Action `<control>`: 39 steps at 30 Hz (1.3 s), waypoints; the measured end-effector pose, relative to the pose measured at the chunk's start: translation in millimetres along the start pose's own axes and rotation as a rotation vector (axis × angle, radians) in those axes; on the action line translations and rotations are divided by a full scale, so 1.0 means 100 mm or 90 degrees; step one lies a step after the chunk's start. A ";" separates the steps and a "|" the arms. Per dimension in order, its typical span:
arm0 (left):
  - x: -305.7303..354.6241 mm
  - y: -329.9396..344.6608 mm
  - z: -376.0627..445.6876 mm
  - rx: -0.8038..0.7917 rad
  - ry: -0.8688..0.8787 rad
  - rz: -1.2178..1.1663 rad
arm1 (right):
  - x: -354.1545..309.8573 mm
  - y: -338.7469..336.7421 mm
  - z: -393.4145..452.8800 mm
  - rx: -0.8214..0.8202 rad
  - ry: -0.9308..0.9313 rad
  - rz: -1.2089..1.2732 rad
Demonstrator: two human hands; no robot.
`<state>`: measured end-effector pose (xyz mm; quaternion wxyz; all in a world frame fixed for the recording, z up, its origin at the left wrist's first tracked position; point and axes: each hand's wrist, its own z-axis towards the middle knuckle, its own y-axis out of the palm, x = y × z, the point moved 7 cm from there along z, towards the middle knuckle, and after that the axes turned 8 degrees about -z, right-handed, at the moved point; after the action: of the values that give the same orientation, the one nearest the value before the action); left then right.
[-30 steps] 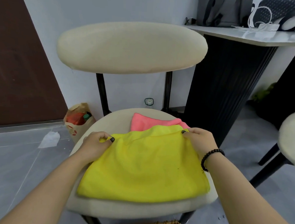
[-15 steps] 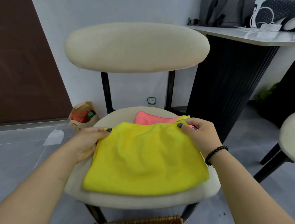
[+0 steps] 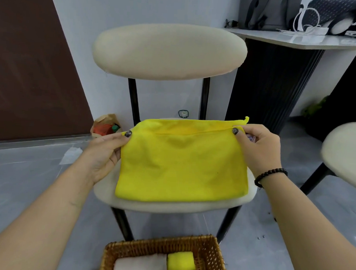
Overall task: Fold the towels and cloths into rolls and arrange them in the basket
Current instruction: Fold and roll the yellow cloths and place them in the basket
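On the chair seat [image 3: 170, 206] lies the yellow cloth [image 3: 182, 165], long axis left to right. The left hand [image 3: 107, 152] and right hand [image 3: 258, 150] each pinch a far corner, equally near; the basket [image 3: 212, 252] waits below.

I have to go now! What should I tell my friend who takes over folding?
Left hand and right hand each pinch a top corner of the yellow cloth, folded on the chair seat.
Basket on the floor: a white roll and a yellow roll are in.
Left: roll this cloth and add it.
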<state>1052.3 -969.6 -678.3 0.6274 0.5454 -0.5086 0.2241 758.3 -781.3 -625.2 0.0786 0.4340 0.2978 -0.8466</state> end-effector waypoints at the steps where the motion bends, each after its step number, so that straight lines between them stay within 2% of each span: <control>1: -0.01 0.02 -0.07 -0.017 -0.011 0.000 | -0.03 -0.05 -0.05 0.007 -0.005 0.006; 6: -0.06 0.04 -0.47 -0.124 -0.078 0.009 | -0.17 -0.23 -0.32 0.015 -0.003 0.024; 9: -0.03 -0.05 -0.70 -0.145 -0.069 0.025 | -0.22 -0.34 -0.53 0.022 0.024 0.067; 20: 0.28 -0.25 -1.19 0.031 0.139 0.160 | -0.26 -0.40 -0.83 0.028 0.125 0.154; 27: 0.35 -0.18 -1.12 0.024 0.231 0.208 | -0.26 -0.34 -0.76 0.016 0.123 0.142; 39: 0.32 -0.17 -0.93 0.033 0.247 0.179 | -0.10 -0.36 -0.59 0.042 0.156 0.140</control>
<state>1115.3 -898.9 -646.9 0.6618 0.4320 -0.4437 0.4226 790.8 -719.3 -627.7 0.1201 0.5661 0.2280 -0.7830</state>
